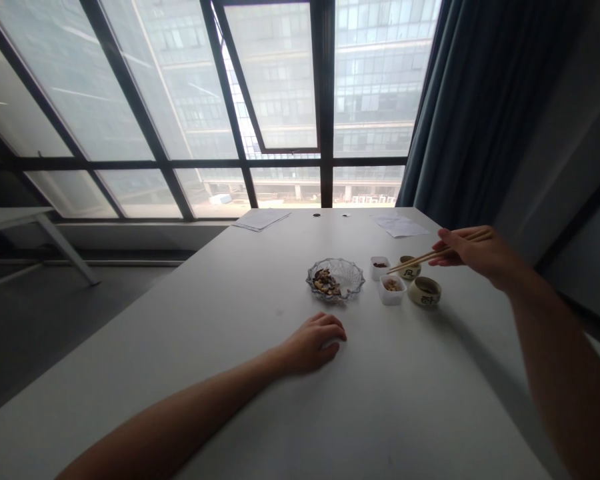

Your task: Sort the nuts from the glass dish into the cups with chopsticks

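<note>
My right hand [473, 252] holds a pair of wooden chopsticks [420, 257] above the right side of the table. Their tips hang over the front white plastic tub [392, 291], which has light brown pieces inside. Behind it stands a second white tub [379, 267] with darker bits. Two small ceramic cups with dark characters, a front cup [425, 292] and a back cup [410, 268], are beside the tubs. My left hand [313, 343] rests on the tabletop, loosely curved, thumb apart from the fingers, holding nothing. Beyond it sits a scalloped glass dish [353, 277] with brown dried pieces [326, 283] mostly on its left.
The white table [250, 300] runs toward the windows. Paper sheets [263, 219] lie at its far left and another sheet [403, 225] at its far right. A dark curtain [460, 113] hangs on the right. Another table [15, 219] stands at left.
</note>
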A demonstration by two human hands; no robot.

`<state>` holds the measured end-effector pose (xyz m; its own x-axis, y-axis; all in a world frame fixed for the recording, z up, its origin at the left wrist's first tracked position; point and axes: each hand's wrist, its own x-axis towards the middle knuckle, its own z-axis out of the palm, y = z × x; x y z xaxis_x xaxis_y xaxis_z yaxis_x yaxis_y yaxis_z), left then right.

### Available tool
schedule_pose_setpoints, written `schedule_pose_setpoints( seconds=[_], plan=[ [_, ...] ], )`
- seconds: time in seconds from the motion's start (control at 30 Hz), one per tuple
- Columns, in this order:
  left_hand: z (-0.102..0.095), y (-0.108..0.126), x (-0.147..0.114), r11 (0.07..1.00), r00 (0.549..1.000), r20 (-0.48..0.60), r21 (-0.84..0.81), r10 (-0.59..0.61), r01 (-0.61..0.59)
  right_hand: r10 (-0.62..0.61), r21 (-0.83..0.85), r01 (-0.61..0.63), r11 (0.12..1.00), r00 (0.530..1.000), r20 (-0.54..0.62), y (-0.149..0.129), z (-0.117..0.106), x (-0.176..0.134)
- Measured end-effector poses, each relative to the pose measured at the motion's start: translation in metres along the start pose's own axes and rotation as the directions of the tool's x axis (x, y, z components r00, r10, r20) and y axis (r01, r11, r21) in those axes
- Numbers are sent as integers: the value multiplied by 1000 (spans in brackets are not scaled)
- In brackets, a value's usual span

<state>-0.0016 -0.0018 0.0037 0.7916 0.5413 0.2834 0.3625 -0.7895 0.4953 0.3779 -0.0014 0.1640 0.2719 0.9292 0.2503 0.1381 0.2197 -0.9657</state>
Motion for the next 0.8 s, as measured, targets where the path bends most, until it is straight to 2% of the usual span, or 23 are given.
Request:
schedule_pose_setpoints(
  seconds=[0.1, 0.17, 0.23, 0.37, 0.47, 0.63, 0.8],
  plan=[
    [0, 0, 0, 1000, 1000, 0, 0, 1, -1, -30, -20, 29, 999, 998, -61, -1, 17, -4],
    [0, 0, 0, 1000, 1000, -2, -1, 1, -1, -84, 35, 83, 996, 997, 0, 2, 35, -8],
    [1, 0, 0, 1000, 1000, -5, -1, 1, -1, -109, 89, 99, 991, 988, 111, 13, 58, -13],
    [1, 0, 0, 1000, 1000, -8, 1, 5, -5, -56, 153, 19, 988, 969, 242, 47, 108, -21],
    [1, 0, 1, 1000, 1000, -6, 2, 10, -10, -22, 186, -28, 982, 965, 260, 71, 134, -27],
    [1, -1, 0, 1000, 1000, -5, -1, 11, -11, -3, 192, -47, 980, 968, 252, 92, 149, -36],
    [1, 0, 0, 1000, 1000, -6, -1, 12, -12, -7, 194, -37, 980, 975, 220, 85, 144, -32]
  ],
)
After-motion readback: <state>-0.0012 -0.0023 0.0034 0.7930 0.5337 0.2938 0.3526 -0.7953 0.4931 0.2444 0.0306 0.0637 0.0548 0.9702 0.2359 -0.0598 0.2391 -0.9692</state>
